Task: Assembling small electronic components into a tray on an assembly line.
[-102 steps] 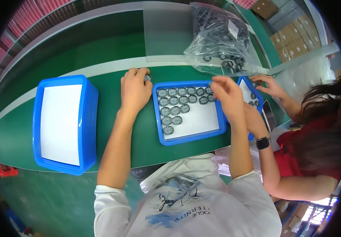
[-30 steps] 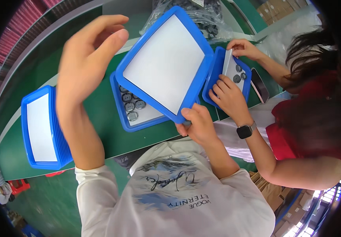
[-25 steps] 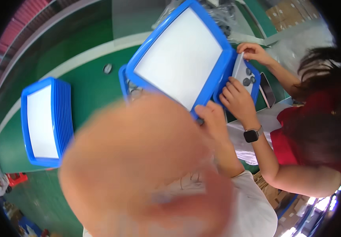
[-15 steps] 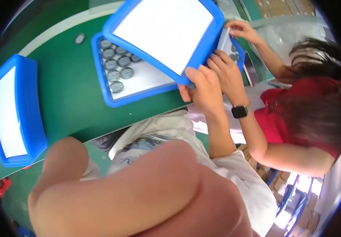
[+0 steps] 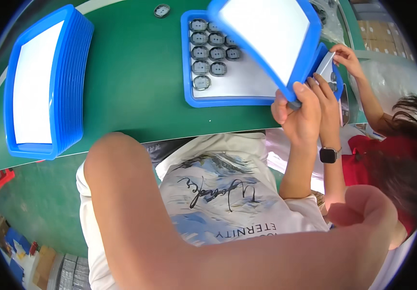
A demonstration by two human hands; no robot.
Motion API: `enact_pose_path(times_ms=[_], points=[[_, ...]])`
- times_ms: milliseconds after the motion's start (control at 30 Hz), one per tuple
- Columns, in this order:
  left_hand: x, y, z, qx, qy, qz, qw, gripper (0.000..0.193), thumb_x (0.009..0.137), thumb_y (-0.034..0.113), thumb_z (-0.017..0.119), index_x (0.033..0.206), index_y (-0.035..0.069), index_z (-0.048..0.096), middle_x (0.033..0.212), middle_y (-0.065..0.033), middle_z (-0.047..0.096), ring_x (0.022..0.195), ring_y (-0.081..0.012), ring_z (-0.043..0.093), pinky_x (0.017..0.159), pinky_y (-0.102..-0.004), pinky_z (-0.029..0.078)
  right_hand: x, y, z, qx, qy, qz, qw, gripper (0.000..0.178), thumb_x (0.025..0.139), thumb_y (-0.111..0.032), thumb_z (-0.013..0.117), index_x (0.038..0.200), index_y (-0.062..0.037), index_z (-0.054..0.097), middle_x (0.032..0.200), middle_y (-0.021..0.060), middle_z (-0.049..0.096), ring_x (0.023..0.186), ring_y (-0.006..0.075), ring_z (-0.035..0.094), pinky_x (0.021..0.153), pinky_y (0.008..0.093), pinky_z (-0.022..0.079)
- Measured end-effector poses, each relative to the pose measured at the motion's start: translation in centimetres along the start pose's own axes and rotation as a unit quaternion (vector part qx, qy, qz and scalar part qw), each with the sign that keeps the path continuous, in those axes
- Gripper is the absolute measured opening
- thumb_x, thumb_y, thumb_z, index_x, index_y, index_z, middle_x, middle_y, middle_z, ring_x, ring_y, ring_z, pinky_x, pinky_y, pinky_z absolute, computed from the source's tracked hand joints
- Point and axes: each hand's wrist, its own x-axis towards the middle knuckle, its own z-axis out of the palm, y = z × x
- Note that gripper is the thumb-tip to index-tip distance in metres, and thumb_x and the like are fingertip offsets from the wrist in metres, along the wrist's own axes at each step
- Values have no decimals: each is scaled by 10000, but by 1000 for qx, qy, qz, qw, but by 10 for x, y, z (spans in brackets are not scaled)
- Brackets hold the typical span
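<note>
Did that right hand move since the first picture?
Yes, nearer: the right hand was by the far right corner of the lower tray, now the near one.

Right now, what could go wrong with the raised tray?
The right hand grips the raised blue tray by one corner, so it might twist or slip onto the button rows. It also hides part of the lower blue tray, so a bumped button could go unnoticed. The loose button on the green table might get knocked away.
</note>
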Motion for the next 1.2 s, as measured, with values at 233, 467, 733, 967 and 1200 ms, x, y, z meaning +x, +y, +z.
enact_pose_path(times_ms=[233, 467, 733, 967, 1200], points=[[20, -6, -7, 80, -8, -34, 996, 294, 783, 168, 680, 1034, 15, 679, 891, -140, 674, 768, -268, 639, 697, -368, 487, 3, 5, -3, -24, 90, 11, 996, 309, 1036, -205, 512, 1171, 67, 570, 817, 108, 615, 581, 173, 540, 519, 284, 411], [43, -21, -9, 151, -19, -70, 986, 313, 846, 201, 675, 1094, 12, 679, 926, -158, 687, 801, -280, 655, 736, -366, 505, 8, 11, -17, 70, 86, 13, 994, 242, 1029, -208, 581, 1049, 34, 578, 837, 148, 638, 626, 210, 586, 585, 335, 476], [97, -45, -13, 217, -11, -81, 973, 337, 918, 239, 669, 1164, 8, 680, 966, -178, 702, 839, -294, 673, 782, -363, 526, 2, 22, -22, 202, 90, 11, 975, 205, 1052, -206, 559, 1124, -18, 598, 987, 150, 682, 794, 178, 616, 676, 301, 508], [88, -169, 15, 294, 43, -105, 949, 269, 869, 172, 699, 1111, 54, 688, 1036, -175, 681, 918, -363, 672, 815, -443, 540, -16, 23, -36, 114, 182, -61, 975, 251, 1062, -255, 553, 1133, -18, 595, 1010, 181, 671, 619, 107, 482, 577, 264, 384], [71, -164, -2, 221, 46, -115, 967, 256, 869, 99, 673, 1121, 57, 696, 1040, -175, 658, 974, -366, 653, 873, -433, 525, -33, 25, -2, -27, 125, -137, 982, 369, 1013, -154, 599, 1327, 33, 548, 1186, 215, 630, 711, 177, 549, 667, 283, 448]])
